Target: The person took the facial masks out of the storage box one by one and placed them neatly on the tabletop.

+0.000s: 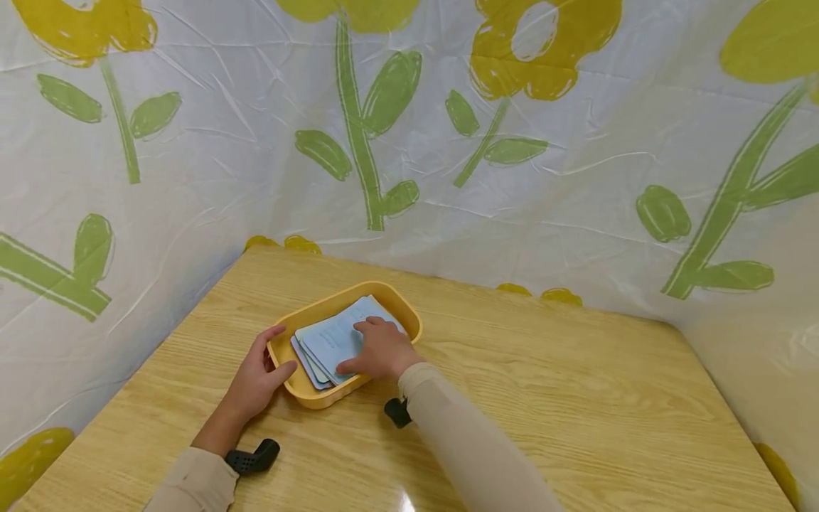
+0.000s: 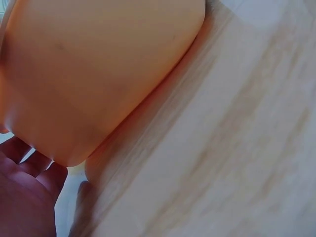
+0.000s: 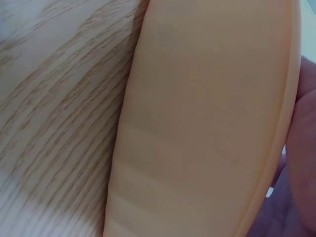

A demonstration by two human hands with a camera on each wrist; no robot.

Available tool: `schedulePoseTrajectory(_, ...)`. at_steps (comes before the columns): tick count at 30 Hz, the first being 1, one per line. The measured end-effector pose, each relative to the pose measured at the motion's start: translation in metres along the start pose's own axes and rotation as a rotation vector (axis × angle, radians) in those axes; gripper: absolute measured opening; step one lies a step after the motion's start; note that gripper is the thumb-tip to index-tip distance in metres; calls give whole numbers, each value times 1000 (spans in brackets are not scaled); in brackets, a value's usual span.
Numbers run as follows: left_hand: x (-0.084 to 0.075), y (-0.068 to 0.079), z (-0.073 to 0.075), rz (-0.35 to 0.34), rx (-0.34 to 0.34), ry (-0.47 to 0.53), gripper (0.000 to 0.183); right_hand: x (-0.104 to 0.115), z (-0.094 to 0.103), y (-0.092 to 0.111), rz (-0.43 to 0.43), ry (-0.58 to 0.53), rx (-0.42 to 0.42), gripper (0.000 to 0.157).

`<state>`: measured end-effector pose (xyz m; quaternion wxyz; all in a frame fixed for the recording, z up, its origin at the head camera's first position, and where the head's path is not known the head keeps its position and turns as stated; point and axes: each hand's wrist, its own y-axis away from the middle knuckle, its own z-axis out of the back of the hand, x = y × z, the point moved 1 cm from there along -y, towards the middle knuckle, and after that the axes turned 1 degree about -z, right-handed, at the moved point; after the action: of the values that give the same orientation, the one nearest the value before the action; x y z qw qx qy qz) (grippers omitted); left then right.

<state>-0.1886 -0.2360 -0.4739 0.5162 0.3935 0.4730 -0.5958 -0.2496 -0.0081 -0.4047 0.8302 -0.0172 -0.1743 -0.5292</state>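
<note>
Left hand (image 1: 259,373) gripped left end of yellow oblong plastic tray (image 1: 399,311) | right hand (image 1: 384,348) spread over pale-blue rectangular sheets (image 1: 329,340) inside

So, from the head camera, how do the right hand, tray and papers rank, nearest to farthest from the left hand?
1. Tray: its end touches the left hand.
2. Papers: inside the tray, rightward.
3. Right hand: farther right, over the papers.

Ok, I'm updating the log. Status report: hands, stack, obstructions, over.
Left hand gripping end of yellow bin. Right hand over blue-topped stack, grip unclear. Stack uneven, inside bin. Only right hand partly covers it.
</note>
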Motion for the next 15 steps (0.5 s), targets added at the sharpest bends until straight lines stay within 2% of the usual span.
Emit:
schedulePoseTrajectory(5,-1,0,1,6,-6,-22,67,2,1,1,-30,16,5,74)
schedulePoseTrajectory(12,-4,2,0,6,-2,-23,67,5,1,4,-85,25,17,85)
schedulePoseTrajectory(15,-4,1,-1,0,-1,-7,66,5,1,3,-109,26,20,83)
